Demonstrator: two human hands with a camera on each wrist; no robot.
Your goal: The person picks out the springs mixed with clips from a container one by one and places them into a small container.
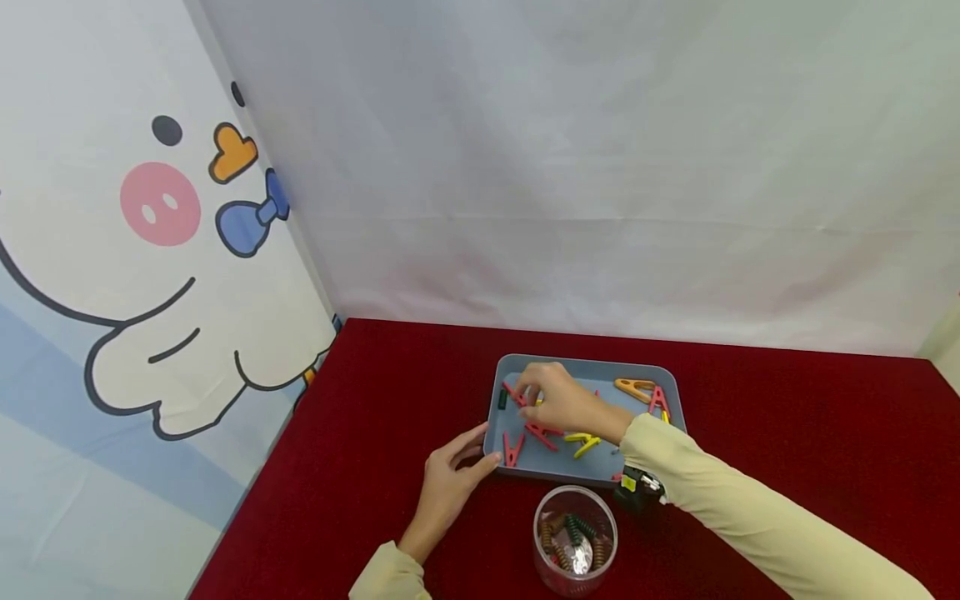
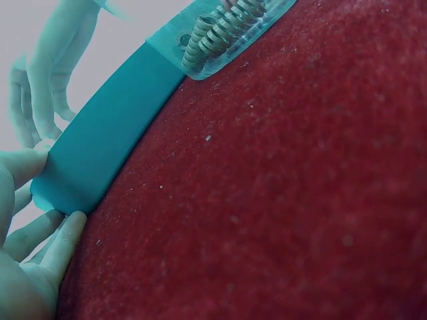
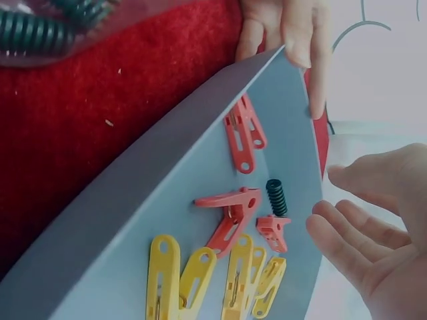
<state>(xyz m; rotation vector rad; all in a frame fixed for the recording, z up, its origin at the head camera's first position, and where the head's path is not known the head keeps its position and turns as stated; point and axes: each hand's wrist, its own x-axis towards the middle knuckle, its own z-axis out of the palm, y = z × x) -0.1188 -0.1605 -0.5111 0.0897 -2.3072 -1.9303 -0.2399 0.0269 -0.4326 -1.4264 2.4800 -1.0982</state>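
My left hand [image 1: 446, 487] grips the near left corner of a grey-blue tray [image 1: 585, 367], thumb and fingers on either side of that corner. Over the tray's left part hovers my right hand [image 1: 558, 400]; in the right wrist view its thumb and fingers [image 3: 340, 247] stand apart with nothing between them. Below it lie red clothes pegs [image 3: 241, 137], yellow clothes pegs [image 3: 163, 277] and a dark green coil spring [image 3: 276, 198]. At the tray's right end are an orange peg [image 1: 633, 386] and another red peg [image 1: 659, 400]. My right forearm hides some of the contents.
A round clear plastic jar [image 1: 538, 554] stands just in front of the tray, holding several brown and green springs [image 1: 600, 552]. Dark red cloth [image 1: 787, 433] covers the table. A pale curtain [image 1: 600, 167] hangs behind, and a cartoon-printed sheet [image 1: 75, 250] is on the left.
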